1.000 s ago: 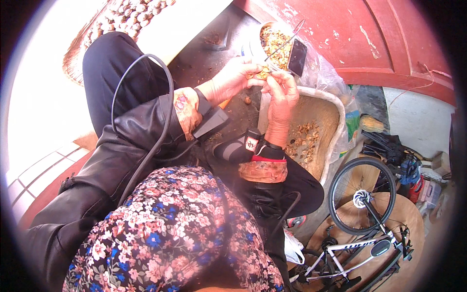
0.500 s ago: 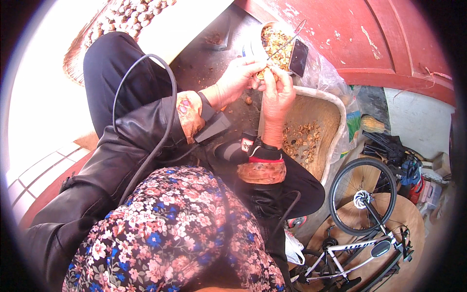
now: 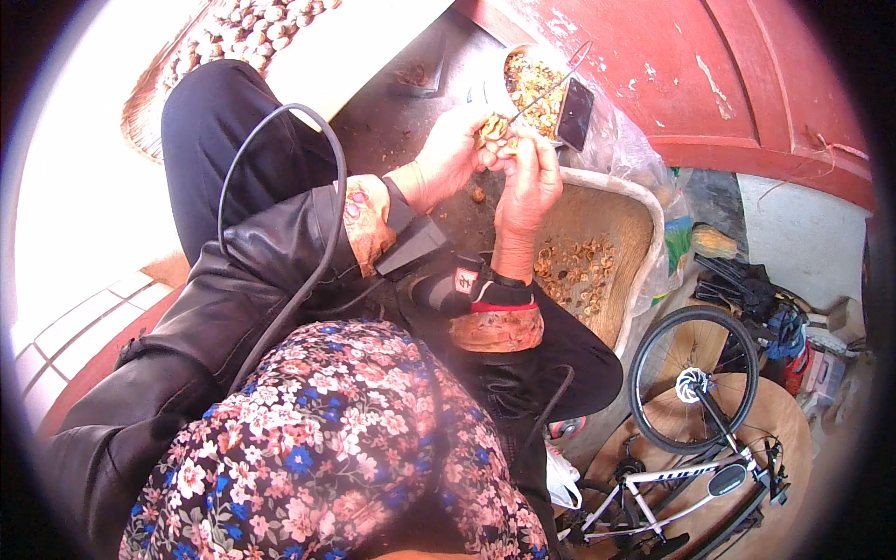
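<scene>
In the head view, the cracked walnut (image 3: 495, 127) is yellowish tan, rough and uneven, with a broken outline and darker creases. It is at the fingertips of the left hand (image 3: 451, 149), just beside the near side of a white bowl (image 3: 483, 91) filled with yellow-brown nut pieces (image 3: 532, 79). A smaller pale piece (image 3: 509, 147) shows just below it, by the fingertips of the right hand (image 3: 528, 182).

Compared with half a second ago, the walnut is less covered by fingers and shows more of its broken surface; the right hand and its wrist have shifted slightly to the left. The phone (image 3: 575, 115) stays at the bowl's right edge, and the shell bits (image 3: 579, 271) remain in the shallow basin (image 3: 607, 201).

The left hand is mostly closed, thumb and fingers drawn together around the walnut, with the palm partly turned up. The right hand is bent into a pinch, its thumb and forefinger close together at the pale piece; whether it grips that piece firmly or only touches it, I cannot tell. The fingertips of both hands nearly meet. A loose round nut (image 3: 478, 195) lies on the floor (image 3: 378, 126) below them.
</scene>
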### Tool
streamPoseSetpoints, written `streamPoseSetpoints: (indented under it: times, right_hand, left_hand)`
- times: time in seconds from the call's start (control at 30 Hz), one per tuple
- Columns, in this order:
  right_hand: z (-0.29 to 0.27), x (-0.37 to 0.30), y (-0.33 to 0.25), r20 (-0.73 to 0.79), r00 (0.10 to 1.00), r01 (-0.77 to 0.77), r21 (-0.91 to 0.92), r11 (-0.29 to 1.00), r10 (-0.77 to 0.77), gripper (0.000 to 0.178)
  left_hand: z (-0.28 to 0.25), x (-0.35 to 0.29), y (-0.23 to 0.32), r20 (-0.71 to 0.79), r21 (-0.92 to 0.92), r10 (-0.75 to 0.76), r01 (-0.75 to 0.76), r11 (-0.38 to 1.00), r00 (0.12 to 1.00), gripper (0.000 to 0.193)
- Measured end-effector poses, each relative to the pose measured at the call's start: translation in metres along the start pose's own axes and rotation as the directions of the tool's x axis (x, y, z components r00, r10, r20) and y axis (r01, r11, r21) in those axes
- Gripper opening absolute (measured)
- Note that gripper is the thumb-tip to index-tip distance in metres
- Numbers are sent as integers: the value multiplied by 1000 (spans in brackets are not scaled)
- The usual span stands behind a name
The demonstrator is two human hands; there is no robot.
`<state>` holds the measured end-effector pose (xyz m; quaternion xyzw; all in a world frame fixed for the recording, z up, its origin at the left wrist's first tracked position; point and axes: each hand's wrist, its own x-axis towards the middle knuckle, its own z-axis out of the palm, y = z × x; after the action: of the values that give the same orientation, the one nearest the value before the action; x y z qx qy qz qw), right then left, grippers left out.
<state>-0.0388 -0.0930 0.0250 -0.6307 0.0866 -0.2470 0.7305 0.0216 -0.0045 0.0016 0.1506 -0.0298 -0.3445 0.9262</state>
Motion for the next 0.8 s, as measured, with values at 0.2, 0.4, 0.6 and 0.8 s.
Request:
streamPoseSetpoints:
  times: [0.2,0.4,0.6,0.8]
  right_hand:
    - [-12,3,-7,154,960,-281,589,758,236,26]
    - [-17,4,-10,144,960,-281,437,854,242,19]
    - [-10,7,-8,81,990,-106,-73,992,112,10]
    - [-2,4,-4,-35,995,-96,-36,995,95,9]
  left_hand:
    - [1,-1,3,102,12,-58,57,998,993,15]
    - [4,0,-1,-4,67,-85,85,994,996,13]
    - [3,-3,1,-13,260,-50,52,964,999,17]
    - [14,-10,-12,-15,226,100,-94,970,995,17]
